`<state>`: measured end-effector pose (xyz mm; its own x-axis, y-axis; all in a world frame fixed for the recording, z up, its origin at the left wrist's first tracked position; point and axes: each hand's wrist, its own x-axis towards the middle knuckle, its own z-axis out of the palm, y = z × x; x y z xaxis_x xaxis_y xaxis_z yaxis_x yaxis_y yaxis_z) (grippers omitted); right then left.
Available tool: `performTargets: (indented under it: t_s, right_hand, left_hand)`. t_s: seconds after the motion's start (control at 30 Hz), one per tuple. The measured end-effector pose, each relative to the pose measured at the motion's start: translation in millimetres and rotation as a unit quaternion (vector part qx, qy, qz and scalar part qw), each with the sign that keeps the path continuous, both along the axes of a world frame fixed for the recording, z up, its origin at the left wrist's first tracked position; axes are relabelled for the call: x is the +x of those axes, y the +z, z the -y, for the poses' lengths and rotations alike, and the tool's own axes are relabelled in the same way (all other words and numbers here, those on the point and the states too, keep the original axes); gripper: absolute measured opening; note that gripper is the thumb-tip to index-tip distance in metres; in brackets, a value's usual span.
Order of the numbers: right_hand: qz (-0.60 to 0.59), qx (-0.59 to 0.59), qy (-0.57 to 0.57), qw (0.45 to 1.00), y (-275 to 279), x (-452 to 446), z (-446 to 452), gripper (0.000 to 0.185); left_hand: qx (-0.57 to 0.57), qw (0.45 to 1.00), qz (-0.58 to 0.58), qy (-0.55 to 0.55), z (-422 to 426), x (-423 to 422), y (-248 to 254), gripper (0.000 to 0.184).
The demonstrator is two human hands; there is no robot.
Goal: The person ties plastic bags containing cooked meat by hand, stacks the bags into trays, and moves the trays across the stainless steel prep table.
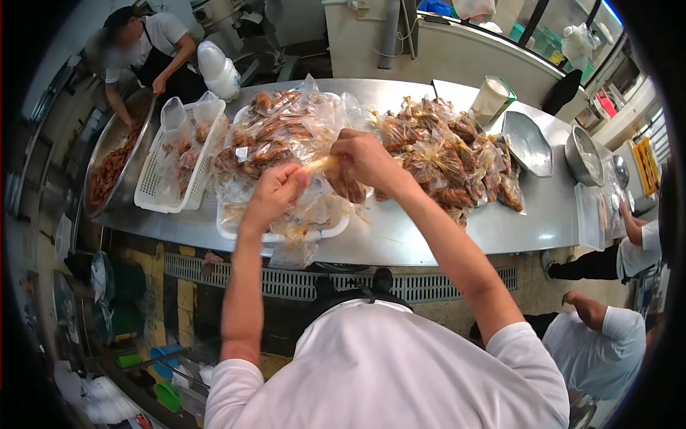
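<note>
Over the steel table, both my hands are closed on one clear plastic bag of brown cooked meat [348,188]. Its yellowish top is stretched between them. My left hand [275,194] pinches one end of this stretched plastic. My right hand [366,161] grips it nearer the filled part, which hangs below the fingers. Just beneath is a white tray [336,229] heaped with loose clear bags and brown meat pieces [268,129]. To the right of my right hand lies a big pile of filled, closed bags [450,146]. Exactly how the fingers wrap the plastic is partly hidden.
Left of the tray stands a white perforated basket [153,193] holding bags. Beyond it, a co-worker [161,53] reaches into a large metal bowl [143,168] of meat. A metal tray [527,143], a clear container [491,100] and a steel bowl [584,154] stand right. Other people are at right.
</note>
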<state>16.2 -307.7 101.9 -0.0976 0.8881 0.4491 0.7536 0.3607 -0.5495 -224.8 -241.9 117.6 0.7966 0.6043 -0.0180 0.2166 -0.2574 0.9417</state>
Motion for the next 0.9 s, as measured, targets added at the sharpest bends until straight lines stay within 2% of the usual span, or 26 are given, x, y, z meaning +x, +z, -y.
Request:
performTargets:
  t_s: [0.03,0.1,0.13,0.17,0.2,0.23,0.27,0.3,0.33,0.37,0.4,0.43,0.5,0.53,0.57,0.63,0.67,0.7,0.77,0.8,0.83,0.9]
  right_hand:
    - [0.0,0.002,0.002,1.0,1,-8,-5,0.016]
    - [-0.282,0.046,-0.021,0.958,5,-27,-5,0.009]
    - [-0.378,0.02,0.053,0.924,15,-31,1,0.004]
    - [-0.378,0.018,0.053,0.924,20,-32,6,0.004]
    - [-0.449,-0.054,0.142,0.88,24,-32,11,0.007]
    - [-0.513,-0.124,0.229,0.818,25,-32,14,0.011]
    - [-0.473,-0.146,0.204,0.845,22,-33,13,0.017]
    - [-0.473,-0.145,0.205,0.845,14,-32,10,0.017]
    - [-0.392,-0.074,0.116,0.909,3,-31,6,0.021]
    - [-0.303,-0.001,0.021,0.953,-3,-28,3,0.024]
    - [-0.35,-0.144,-0.022,0.925,7,-32,14,0.026]
    - [-0.351,-0.144,-0.023,0.925,6,-36,18,0.026]
    - [-0.31,-0.096,-0.142,0.935,-1,-46,23,0.024]
    - [-0.297,-0.054,-0.173,0.937,-6,-52,25,0.016]
    - [-0.297,-0.054,-0.177,0.937,-9,-53,28,0.016]
    - [-0.312,-0.029,-0.194,0.929,-9,-57,34,0.017]
    - [-0.332,-0.063,-0.206,0.918,-8,-59,35,0.026]
    - [-0.332,-0.064,-0.204,0.919,-15,-60,34,0.026]
    - [-0.376,0.032,-0.175,0.909,-40,-61,28,0.026]
    - [-0.468,-0.019,-0.147,0.871,-43,-63,28,0.023]
    - [-0.468,-0.021,-0.147,0.871,-46,-61,31,0.023]
    - [-0.48,-0.004,-0.119,0.869,-49,-54,39,0.021]
  left_hand:
    - [-0.157,0.974,0.144,0.083,20,8,5,0.044]
    - [-0.177,0.936,0.299,0.056,70,33,9,0.041]
    - [-0.178,0.936,0.298,0.057,77,43,4,0.041]
    - [-0.216,0.934,0.281,-0.046,83,51,-5,0.037]
    - [-0.251,0.92,0.262,-0.148,84,54,-15,0.033]
    - [-0.252,0.92,0.262,-0.145,60,57,-52,0.033]
    - [0.14,0.965,0.224,0.015,16,61,-106,0.029]
    - [0.335,0.92,0.19,0.074,0,52,-110,0.028]
    - [0.508,0.832,0.145,0.169,-17,43,-112,0.027]
    - [0.183,0.952,0.225,0.097,-18,28,-73,0.03]
    - [-0.166,0.947,0.273,0.012,-16,21,-41,0.036]
    - [-0.167,0.948,0.272,0.012,-9,25,-29,0.036]
    - [-0.005,0.97,0.22,0.102,12,35,-17,0.048]
    - [-0.001,0.969,0.217,0.117,15,35,-15,0.053]
    - [-0.002,0.969,0.217,0.114,17,35,-14,0.053]
    - [0.09,0.982,0.122,0.114,21,34,-5,0.055]
    - [0.134,0.981,0.096,0.104,29,39,-4,0.06]
    - [0.134,0.981,0.096,0.105,37,43,-1,0.06]
    - [0.315,0.939,0.037,0.129,52,51,1,0.064]
    - [0.356,0.919,0.035,0.167,58,56,-2,0.059]
    - [0.354,0.919,0.035,0.167,61,60,-9,0.059]
    - [0.413,0.88,0.116,0.205,60,66,-25,0.056]
